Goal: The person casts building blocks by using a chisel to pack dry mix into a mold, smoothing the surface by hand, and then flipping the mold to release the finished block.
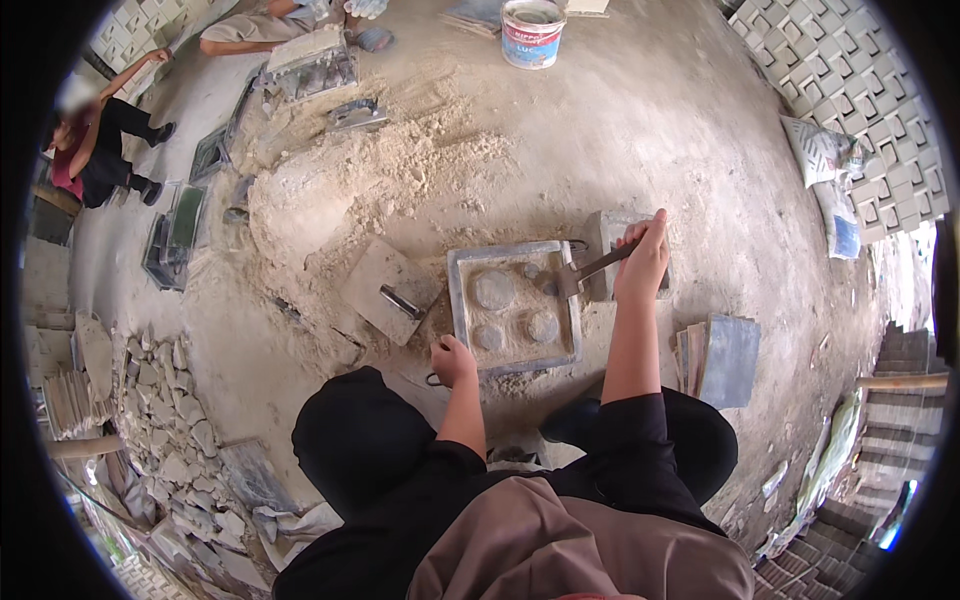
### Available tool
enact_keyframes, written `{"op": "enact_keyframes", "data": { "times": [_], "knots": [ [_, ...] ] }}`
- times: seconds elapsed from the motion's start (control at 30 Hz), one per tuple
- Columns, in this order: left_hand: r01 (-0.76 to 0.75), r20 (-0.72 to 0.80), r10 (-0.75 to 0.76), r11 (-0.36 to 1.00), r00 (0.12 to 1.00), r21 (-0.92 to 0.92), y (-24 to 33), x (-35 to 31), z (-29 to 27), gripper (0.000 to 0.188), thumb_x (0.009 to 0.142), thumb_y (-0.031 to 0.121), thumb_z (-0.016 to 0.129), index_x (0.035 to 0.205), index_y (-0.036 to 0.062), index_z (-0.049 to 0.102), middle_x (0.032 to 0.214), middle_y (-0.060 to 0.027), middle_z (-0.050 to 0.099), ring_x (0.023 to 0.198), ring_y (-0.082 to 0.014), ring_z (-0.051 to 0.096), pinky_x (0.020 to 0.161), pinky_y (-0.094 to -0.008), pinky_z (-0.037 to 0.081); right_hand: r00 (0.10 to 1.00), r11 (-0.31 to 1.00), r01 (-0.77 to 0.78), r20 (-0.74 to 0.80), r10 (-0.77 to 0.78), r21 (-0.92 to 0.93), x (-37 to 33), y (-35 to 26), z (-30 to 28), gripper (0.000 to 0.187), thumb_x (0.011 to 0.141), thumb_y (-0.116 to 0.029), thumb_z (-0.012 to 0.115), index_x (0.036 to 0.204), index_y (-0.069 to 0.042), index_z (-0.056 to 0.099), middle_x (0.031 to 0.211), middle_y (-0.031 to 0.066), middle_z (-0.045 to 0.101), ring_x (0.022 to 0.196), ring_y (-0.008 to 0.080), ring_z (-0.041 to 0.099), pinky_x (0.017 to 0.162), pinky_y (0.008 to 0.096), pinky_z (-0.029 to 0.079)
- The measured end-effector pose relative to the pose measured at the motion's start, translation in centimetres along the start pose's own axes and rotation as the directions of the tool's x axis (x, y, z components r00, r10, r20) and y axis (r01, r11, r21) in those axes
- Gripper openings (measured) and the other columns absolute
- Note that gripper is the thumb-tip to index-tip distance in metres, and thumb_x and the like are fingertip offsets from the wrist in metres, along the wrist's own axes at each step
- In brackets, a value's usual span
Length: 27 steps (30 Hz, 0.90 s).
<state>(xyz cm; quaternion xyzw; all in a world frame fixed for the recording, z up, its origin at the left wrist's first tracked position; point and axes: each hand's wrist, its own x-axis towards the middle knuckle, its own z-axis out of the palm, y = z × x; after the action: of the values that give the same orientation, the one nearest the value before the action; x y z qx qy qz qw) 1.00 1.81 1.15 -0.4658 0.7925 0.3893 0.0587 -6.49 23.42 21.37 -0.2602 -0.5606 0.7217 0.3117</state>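
Note:
A square grey metal frame (515, 367) lies on the floor in front of me, packed with sand around several round discs (493, 290). My right hand (643, 262) is closed around the handle of a hammer (603, 264). The hammer's head rests at or just over the frame's right side; I cannot tell if they touch. At the frame's lower left corner, beside a dark wire loop (433, 380), my left hand (455, 362) is closed. What its fingers hold, if anything, is hidden. Left of the frame lies a flat square board (375, 285) with a shiny metal handle.
A mound of sand (320, 190) spreads to the far left. A grey block (605, 235) sits under my right hand, and stacked flat plates (728, 360) stand near my right knee. Further off are a paint bucket (531, 35), broken pieces (165, 420) and two other people.

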Motion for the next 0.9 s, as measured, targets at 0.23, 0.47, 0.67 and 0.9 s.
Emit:
{"op": "enact_keyframes", "data": {
  "times": [0.23,0.47,0.67,0.9],
  "knots": [
    [0.011,0.015,-0.011,1.000,1.000,-0.026,-0.4,-0.6,-0.6,0.038,0.082,0.034,0.038,0.088,0.0024,0.057,0.088,-0.0197,0.061,0.084,-0.0404,0.056,0.072,-0.0484,0.042,1.000,0.997,-0.022,-0.017,0.021,-0.073,-2.2,1.3,-1.2,0.046,0.093,-0.044,0.034,0.065,-0.008,0.039,0.068,0.0015,0.039,0.065,0.0125,0.036,0.063,0.0264,0.032],
    [0.012,0.018,-0.011,0.998,1.000,-0.058,-0.8,0.1,-0.2,0.036,0.080,0.034,0.039,0.085,0.0028,0.057,0.088,-0.0194,0.061,0.083,-0.0397,0.056,0.071,-0.0485,0.042,0.981,0.944,0.161,0.152,-0.121,-0.287,-4.1,2.1,-1.1,0.038,0.096,-0.036,0.027,0.076,-0.006,0.041,0.076,0.0037,0.041,0.073,0.0146,0.037,0.075,0.0265,0.032],
    [0.028,0.002,-0.028,0.998,1.000,-0.061,-0.2,0.1,-0.1,0.036,0.079,0.034,0.040,0.087,0.0027,0.056,0.087,-0.0195,0.061,0.081,-0.0393,0.057,0.071,-0.0480,0.043,0.953,0.935,0.287,0.162,-0.256,-0.210,-5.8,3.0,-1.7,0.035,0.095,-0.042,0.029,0.084,-0.011,0.041,0.084,0.0013,0.041,0.075,0.0111,0.038,0.069,0.0239,0.031],
    [0.048,-0.004,-0.049,0.996,0.999,-0.072,-1.4,0.2,-0.3,0.032,0.078,0.033,0.043,0.087,0.0046,0.055,0.085,-0.0176,0.062,0.080,-0.0381,0.058,0.070,-0.0477,0.043,0.971,0.980,0.163,0.193,-0.140,-0.111,-6.6,3.3,-2.3,0.026,0.095,-0.033,0.033,0.086,-0.010,0.041,0.085,0.0028,0.040,0.079,0.0144,0.038,0.079,0.0272,0.032]
  ]
}}
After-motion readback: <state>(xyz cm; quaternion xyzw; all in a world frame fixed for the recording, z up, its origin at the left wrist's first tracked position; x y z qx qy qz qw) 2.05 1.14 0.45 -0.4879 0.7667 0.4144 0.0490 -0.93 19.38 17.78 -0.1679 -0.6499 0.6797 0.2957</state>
